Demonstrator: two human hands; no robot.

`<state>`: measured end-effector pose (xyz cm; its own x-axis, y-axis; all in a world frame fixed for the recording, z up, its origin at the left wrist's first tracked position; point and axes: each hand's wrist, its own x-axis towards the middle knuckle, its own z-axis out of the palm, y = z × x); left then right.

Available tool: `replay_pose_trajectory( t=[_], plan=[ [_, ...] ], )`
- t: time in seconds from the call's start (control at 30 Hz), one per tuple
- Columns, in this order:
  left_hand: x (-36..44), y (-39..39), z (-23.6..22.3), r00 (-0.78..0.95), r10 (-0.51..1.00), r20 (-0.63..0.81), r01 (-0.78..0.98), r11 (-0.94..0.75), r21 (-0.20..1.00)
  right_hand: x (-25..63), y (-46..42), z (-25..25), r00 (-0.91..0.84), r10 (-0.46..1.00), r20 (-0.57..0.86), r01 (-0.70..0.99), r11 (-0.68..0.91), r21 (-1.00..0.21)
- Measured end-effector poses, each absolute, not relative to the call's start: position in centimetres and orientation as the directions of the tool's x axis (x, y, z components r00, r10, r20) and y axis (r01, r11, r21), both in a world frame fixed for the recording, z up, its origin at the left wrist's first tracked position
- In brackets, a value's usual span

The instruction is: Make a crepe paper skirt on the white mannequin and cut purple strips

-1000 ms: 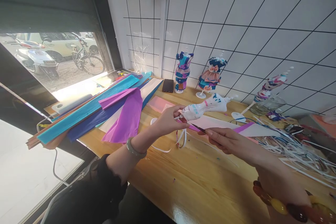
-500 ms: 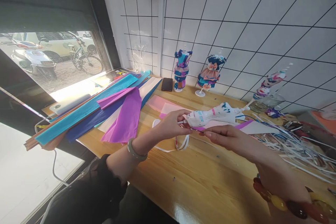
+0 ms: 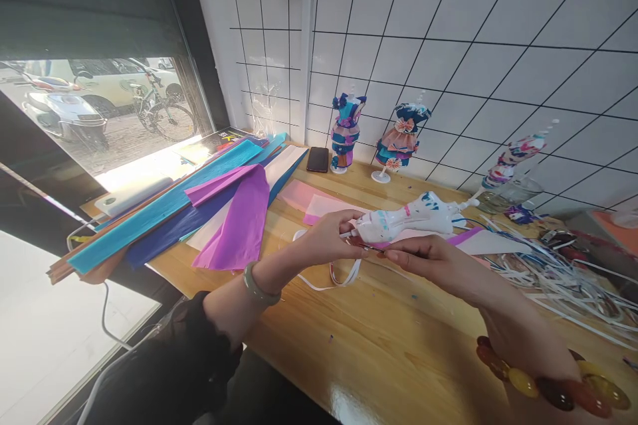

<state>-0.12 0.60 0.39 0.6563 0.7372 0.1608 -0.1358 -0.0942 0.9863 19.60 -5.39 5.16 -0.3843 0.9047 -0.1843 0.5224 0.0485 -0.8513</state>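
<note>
My left hand (image 3: 326, 239) is closed around the lower end of a small white mannequin (image 3: 406, 220), which lies tilted sideways above the table with its neck to the right. Patches of blue and pink show on its body. Between the thumb and fingers of my right hand (image 3: 431, 262) is a thin dark metal tool (image 3: 373, 248); its tip reaches my left fingertips just under the mannequin, and its exact kind is unclear. A white ribbon (image 3: 345, 275) loops on the table below my left hand.
Crepe paper strips, among them a purple one (image 3: 244, 219) and a turquoise one (image 3: 169, 202), lie at left. A phone (image 3: 318, 159) and two dressed mannequins (image 3: 345, 136) are near the wall. Another mannequin (image 3: 513, 159) leans by a glass jar (image 3: 521, 194). Tangled ribbons (image 3: 563, 285) cover the right side.
The mannequin has turned slightly in my left hand. My right hand and the tool have shifted a little left, and the rest looks the same.
</note>
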Motion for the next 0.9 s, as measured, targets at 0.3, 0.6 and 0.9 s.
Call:
replay_pose_trajectory(
  t=[0.3, 0.6, 0.9],
  plan=[
    [-0.7, 1.3, 0.3, 0.628, 0.763, 0.155, -0.148, -0.078, 0.986, 20.1, -5.5, 6.0, -0.395, 0.895, -0.208, 0.616, 0.090, -0.782],
    [-1.7, 2.7, 0.3, 0.514, 0.844, 0.157, -0.208, -0.055, 0.977, 20.6, -5.8, 4.8, -0.534, 0.710, -0.459, 0.723, 0.101, -0.684],
    [-1.7, 2.8, 0.1, 0.534, 0.833, 0.146, -0.199, -0.044, 0.979, 18.5, -5.4, 1.9, -0.295, 0.884, -0.363, 0.862, 0.082, -0.500]
  ],
)
